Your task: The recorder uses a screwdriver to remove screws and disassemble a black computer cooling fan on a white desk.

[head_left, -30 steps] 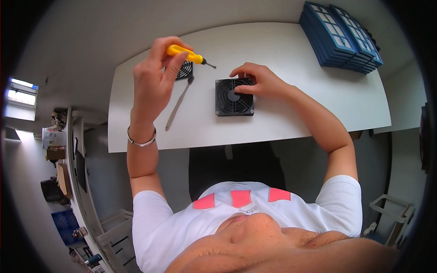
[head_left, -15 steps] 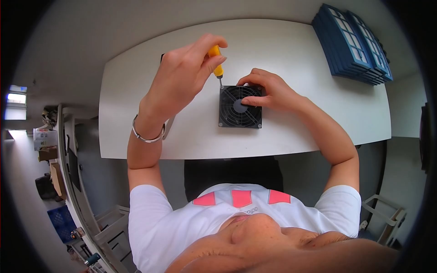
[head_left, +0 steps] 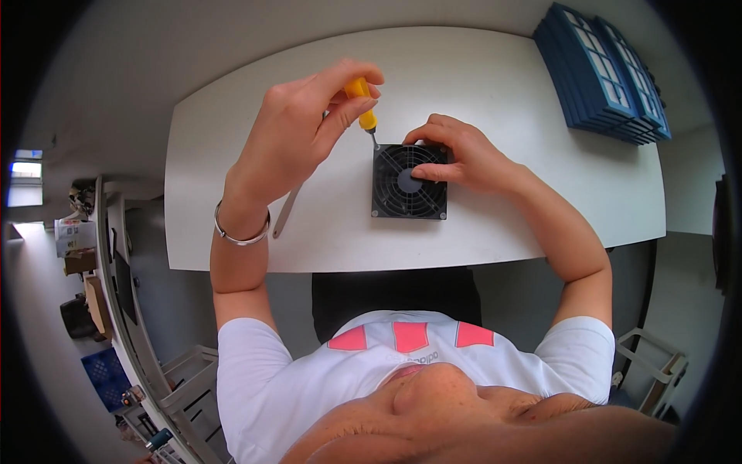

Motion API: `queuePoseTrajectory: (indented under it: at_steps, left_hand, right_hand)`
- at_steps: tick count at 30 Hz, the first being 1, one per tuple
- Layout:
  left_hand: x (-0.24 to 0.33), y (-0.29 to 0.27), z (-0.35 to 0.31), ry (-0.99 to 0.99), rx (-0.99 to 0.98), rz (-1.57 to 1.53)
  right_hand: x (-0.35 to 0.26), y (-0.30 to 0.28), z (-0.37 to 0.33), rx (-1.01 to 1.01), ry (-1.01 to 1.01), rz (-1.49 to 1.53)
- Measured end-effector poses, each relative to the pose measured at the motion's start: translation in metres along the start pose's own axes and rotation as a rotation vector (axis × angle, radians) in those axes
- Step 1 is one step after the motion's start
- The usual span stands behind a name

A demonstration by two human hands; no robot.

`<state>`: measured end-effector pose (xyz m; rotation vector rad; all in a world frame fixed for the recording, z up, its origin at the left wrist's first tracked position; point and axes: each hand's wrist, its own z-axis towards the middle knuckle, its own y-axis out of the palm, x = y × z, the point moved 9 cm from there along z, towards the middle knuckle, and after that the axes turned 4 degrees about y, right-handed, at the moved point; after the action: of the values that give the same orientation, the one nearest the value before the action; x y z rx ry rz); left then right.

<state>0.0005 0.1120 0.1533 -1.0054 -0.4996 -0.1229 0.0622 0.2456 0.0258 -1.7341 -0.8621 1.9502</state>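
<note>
My left hand (head_left: 290, 143) grips yellow-handled screwdriver (head_left: 362, 104), tip at square black fan's (head_left: 410, 182) upper-left corner; my right hand (head_left: 456, 155) presses flat, steadying fan at frame centre.

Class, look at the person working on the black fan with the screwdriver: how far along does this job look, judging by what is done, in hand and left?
Done: the black fan lies flat on the white table, steadied by the right hand. In hand: the left hand holds the yellow screwdriver with its tip at the fan's upper left corner. Left: the other three corners are untouched; whether their screws are in is too small to tell.
</note>
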Motion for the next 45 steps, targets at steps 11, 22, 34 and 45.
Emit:
queuePoseTrajectory:
  at_steps: [11, 22, 34, 45]
  left_hand:
    - [0.007, 0.023, 0.003, 0.135, 0.197, -0.378]
    - [0.031, 0.037, 0.0, 0.234, 0.035, 0.195]
    - [0.012, 0.042, -0.003, 0.08, -0.096, 0.182]
    - [0.01, 0.048, 0.001, 0.001, -0.057, 0.077]
  right_hand:
    - [-0.013, -0.037, -0.01, 0.408, -0.222, 0.318]
    - [-0.023, -0.017, -0.016, 0.295, -0.165, 0.037]
    - [-0.027, -0.015, -0.017, 0.113, -0.025, -0.05]
    - [-0.028, -0.029, -0.016, 0.102, 0.075, -0.063]
